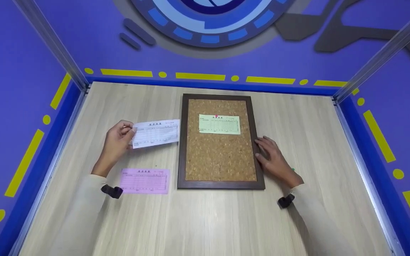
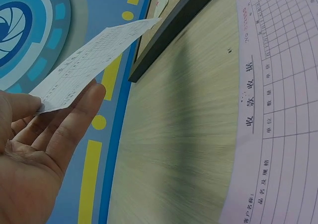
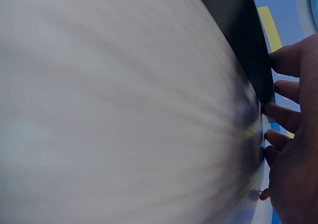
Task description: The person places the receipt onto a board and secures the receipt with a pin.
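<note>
Between thumb and fingers, my left hand (image 1: 119, 139) pinches the left edge of a white receipt slip (image 1: 156, 133). The slip is held above the table, its right end by the frame of a cork board (image 1: 221, 156). In the left wrist view the white slip (image 2: 94, 65) slants up from the thumb. My right hand (image 1: 276, 160) touches the board's right side with its fingertips; the right wrist view shows them against the dark frame (image 3: 243, 35). A green receipt slip (image 1: 219, 125) is on the cork, with a pink pin (image 1: 216, 116) at its top edge.
A pink receipt slip (image 1: 145, 181) lies flat on the wooden table (image 1: 219, 220), left of the board and near the left wrist. A small green thing (image 1: 293, 169) shows beside the right wrist. Blue-purple panels (image 1: 84, 42) stand along the back and sides.
</note>
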Demonstrator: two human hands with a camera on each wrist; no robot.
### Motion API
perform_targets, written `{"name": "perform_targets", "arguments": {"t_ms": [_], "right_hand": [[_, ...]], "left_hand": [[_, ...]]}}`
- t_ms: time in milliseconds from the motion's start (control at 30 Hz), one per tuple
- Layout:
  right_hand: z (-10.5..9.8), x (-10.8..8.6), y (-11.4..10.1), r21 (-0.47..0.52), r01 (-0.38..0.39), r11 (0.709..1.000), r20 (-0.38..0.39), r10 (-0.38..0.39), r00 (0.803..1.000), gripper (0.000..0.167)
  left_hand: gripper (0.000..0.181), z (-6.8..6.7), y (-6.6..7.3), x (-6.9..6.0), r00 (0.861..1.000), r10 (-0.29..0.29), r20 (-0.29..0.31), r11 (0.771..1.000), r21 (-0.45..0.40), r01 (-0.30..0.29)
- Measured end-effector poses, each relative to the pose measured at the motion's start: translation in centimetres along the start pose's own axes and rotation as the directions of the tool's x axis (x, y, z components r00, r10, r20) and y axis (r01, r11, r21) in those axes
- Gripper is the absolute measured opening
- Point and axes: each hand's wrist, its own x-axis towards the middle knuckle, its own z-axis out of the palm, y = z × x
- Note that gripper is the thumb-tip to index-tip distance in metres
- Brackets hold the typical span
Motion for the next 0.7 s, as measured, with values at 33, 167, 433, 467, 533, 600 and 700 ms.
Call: {"name": "perform_targets", "arguments": {"t_ms": [33, 167, 433, 467, 533, 600, 700], "right_hand": [[0.0, 0.0, -0.1, -0.001, 0.003, 1.000, -0.001, -0.003, 1.000, 0.055], [-0.1, -0.1, -0.4, 0.000, 0.019, 1.000, -0.010, -0.019, 1.000, 0.054], [-0.4, 0.0, -1.2, 0.009, 0.051, 0.999, -0.017, -0.051, 0.999, 0.052], [-0.5, 0.1, -1.2, 0.009, 0.056, 0.998, -0.016, -0.055, 0.998, 0.052], [-0.5, 0.1, -1.3, 0.007, 0.068, 0.998, -0.019, -0.068, 0.998, 0.052], [-0.5, 0.1, -1.5, 0.001, 0.089, 0.996, -0.027, -0.088, 0.996, 0.051], [-0.4, 0.2, -1.7, -0.016, 0.136, 0.991, -0.051, -0.136, 0.989, 0.050]], "left_hand": [[0.017, 0.1, 0.0, 0.0, 1.000, 0.000, 0.000, 1.000, -0.007, 0.000], [0.015, 0.3, 0.0, 0.2, 1.000, 0.012, -0.009, 1.000, -0.025, -0.012], [0.020, 0.9, 0.5, 0.2, 1.000, 0.005, 0.004, 0.998, -0.057, -0.004], [0.021, 1.0, 0.5, 0.2, 1.000, 0.004, 0.007, 0.998, -0.055, -0.003], [0.021, 1.2, 0.6, 0.3, 1.000, 0.002, 0.006, 0.999, -0.054, -0.002], [0.020, 1.5, 0.6, 0.4, 1.000, 0.008, -0.001, 0.999, -0.049, -0.008], [0.018, 1.9, 0.5, 0.5, 1.000, 0.012, -0.016, 0.997, -0.078, -0.014]]}}
